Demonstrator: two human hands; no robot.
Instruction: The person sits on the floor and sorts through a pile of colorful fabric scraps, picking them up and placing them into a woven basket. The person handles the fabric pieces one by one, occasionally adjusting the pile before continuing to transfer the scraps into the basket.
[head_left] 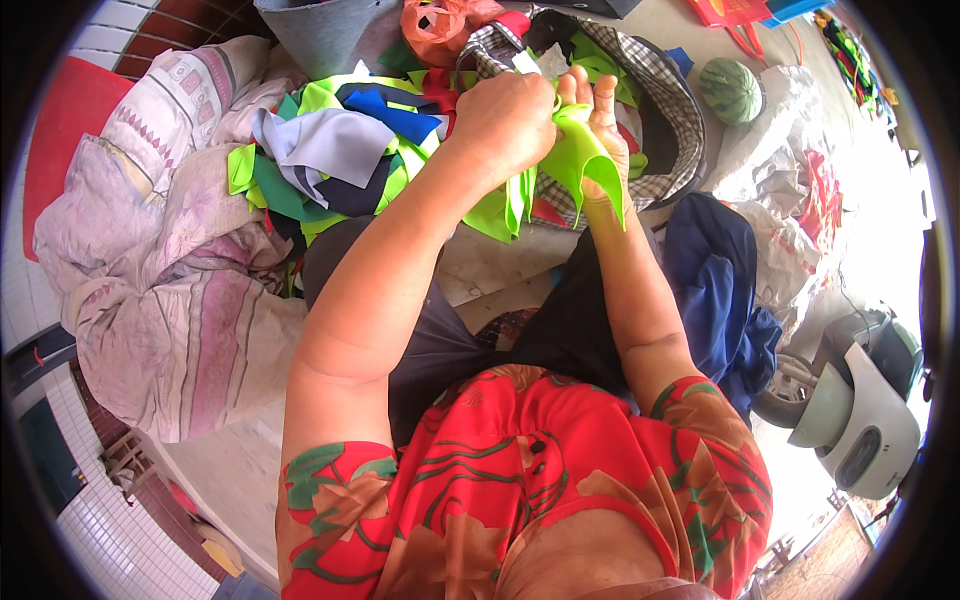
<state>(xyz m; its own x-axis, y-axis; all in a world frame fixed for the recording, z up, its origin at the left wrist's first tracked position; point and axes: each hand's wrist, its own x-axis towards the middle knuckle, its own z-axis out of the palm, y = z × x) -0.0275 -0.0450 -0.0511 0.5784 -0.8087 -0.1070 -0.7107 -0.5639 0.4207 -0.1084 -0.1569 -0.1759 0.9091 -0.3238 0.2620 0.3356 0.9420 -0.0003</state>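
Observation:
A lime-green fabric scrap (582, 150) is stretched between my two hands, its loose end hanging over the right palm. My left hand (510, 118) is closed in a fist, gripping the scrap's upper part. My right hand (606, 135) has some fingers pointing up while the cloth is held against it; its thumb is hidden. Just beyond my hands sits a checked fabric bag (682, 130) with green scraps inside. To the left is a heap of cloth pieces, with a pale grey scrap (325, 145) and a blue scrap (392, 115) on top.
A large patterned sheet (190, 300) lies bunched on the left. A grey bucket (325, 35) and an orange plastic bag (445, 28) stand at the back. Rightward are a watermelon (731, 90), white plastic bags (775, 150), dark blue cloth (715, 270) and a grey-white machine (860, 420).

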